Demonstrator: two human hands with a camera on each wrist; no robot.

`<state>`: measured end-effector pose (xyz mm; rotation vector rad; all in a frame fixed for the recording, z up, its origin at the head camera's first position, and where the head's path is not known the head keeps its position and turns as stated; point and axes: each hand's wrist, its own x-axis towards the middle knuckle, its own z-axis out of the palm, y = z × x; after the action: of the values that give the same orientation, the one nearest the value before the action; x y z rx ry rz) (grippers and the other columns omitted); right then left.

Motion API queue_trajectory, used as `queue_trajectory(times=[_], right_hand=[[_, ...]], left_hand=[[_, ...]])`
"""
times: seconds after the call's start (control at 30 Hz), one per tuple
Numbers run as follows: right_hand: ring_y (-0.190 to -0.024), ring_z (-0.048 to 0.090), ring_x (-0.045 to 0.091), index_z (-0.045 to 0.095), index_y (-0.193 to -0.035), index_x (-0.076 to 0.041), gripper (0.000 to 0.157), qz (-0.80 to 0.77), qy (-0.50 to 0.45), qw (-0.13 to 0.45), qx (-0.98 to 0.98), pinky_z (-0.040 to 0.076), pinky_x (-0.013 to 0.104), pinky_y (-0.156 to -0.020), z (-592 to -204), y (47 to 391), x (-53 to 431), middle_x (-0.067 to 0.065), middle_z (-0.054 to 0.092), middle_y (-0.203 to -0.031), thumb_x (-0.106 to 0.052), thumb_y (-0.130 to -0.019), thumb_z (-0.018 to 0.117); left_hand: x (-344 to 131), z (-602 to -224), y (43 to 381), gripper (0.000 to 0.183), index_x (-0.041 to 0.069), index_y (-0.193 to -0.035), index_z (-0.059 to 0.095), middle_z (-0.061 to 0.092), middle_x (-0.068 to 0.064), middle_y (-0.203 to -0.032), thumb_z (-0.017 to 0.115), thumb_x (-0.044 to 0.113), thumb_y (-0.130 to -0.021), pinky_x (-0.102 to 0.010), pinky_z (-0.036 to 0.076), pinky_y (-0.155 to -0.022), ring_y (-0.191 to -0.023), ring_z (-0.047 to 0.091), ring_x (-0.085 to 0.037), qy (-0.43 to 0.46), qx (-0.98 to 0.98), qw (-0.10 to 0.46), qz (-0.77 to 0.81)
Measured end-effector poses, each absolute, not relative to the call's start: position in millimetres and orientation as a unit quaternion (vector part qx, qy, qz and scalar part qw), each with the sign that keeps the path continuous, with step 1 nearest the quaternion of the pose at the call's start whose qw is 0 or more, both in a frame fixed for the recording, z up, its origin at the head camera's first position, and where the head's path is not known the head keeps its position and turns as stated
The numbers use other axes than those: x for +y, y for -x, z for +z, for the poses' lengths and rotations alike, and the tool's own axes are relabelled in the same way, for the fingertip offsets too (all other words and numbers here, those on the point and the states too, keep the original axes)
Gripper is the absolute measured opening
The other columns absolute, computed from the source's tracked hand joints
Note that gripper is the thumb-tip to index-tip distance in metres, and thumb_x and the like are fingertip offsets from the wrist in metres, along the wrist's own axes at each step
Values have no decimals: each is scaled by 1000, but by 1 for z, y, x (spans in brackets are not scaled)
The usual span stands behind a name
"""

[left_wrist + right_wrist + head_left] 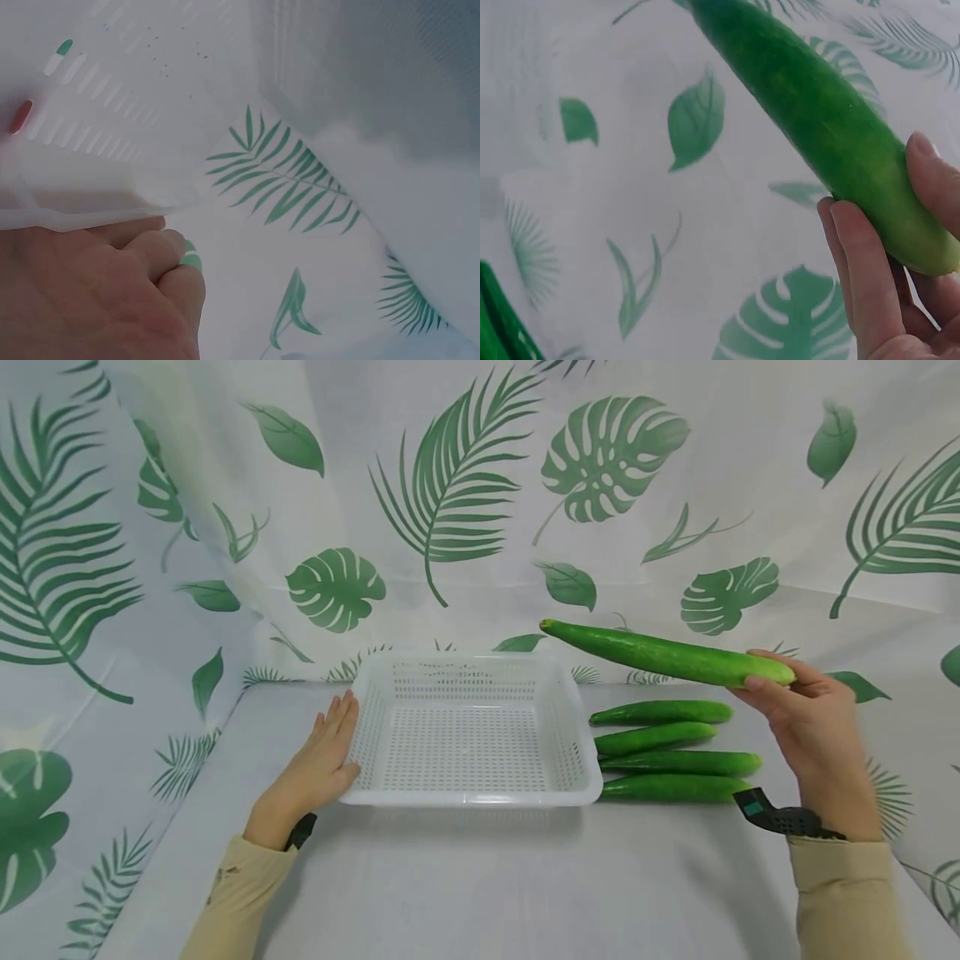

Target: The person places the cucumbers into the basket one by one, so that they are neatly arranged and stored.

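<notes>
My right hand pinches a long green cucumber by its paler end, between thumb and fingers. The cucumber is raised over the table, its darker tip pointing left. In the right wrist view the thumb lies on one side of the cucumber and the fingers on the other. My left hand rests with straight fingers against the left side of a white plastic basket. Nothing lies inside the basket. The left wrist view shows the hand right at the basket's rim.
Several more cucumbers lie side by side on the white table, close to the basket's right side, tips toward it. A white curtain with green leaf prints hangs behind the table and along both sides.
</notes>
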<state>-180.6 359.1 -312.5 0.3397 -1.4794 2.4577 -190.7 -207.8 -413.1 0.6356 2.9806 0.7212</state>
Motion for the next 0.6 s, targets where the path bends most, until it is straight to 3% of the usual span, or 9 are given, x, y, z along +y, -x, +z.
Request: queue_trajectory(times=[0.33, 0.6], right_hand=[[-100, 67, 20, 66, -124, 7, 35, 811, -108, 79, -569, 56, 30, -86, -293, 215, 303, 12, 58, -124, 13, -91, 60], [-96, 68, 19, 67, -119, 6, 34, 768, -107, 55, -629, 56, 31, -85, -292, 252, 242, 14, 59, -119, 4, -86, 72]], left_hand=[[-207, -413, 189, 86, -9, -154, -1, -6, -22, -164, 50, 7, -87, -56, 0, -119, -150, -10, -36, -204, 951, 1, 233], [-205, -412, 187, 84, -11, -154, 3, -3, -24, -163, 51, 6, -87, -57, 1, -119, -150, -5, -41, -204, 951, -13, 232]])
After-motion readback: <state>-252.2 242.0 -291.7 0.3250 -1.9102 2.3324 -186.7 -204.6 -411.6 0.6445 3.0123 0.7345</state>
